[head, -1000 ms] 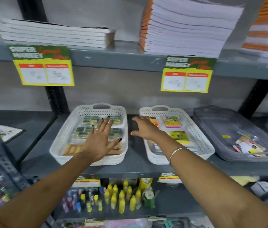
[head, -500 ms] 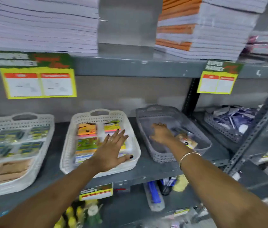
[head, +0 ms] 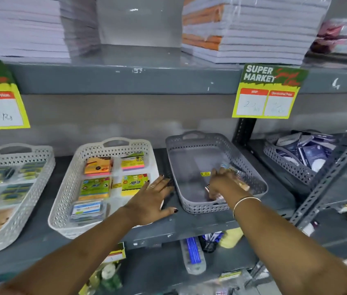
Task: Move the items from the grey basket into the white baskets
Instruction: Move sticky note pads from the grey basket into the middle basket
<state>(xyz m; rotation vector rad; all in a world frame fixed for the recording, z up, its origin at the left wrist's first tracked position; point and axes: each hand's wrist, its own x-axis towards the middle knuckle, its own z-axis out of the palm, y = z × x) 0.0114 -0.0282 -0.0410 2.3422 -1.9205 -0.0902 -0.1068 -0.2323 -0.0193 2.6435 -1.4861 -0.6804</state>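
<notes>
Right hand (head: 221, 185) reaches down into the grey basket (head: 191, 143), grip curled around small packets (head: 239, 177) at the basket's near right side; fingers mostly hidden by the back of the hand, so whether the grip has fully closed on a packet cannot be told. A small yellow label (head: 205, 173) lies on the basket floor just left of this hand; its print is too small to read. Left hand (head: 150, 201) is flat, fingers spread, holding nothing, resting over the near right corner of the middle white basket (head: 66, 188) and the shelf (head: 200, 222) gap beside the grey basket. That white basket holds sticky-note pads (head: 98, 166); pad printing is blurred. A second white basket (head: 42, 158) sits at far left. Price tag (head: 268, 90) on the upper shelf edge reads "SUPER MARKET", "MRP", "Discounted Price"; handwritten figures unclear.
</notes>
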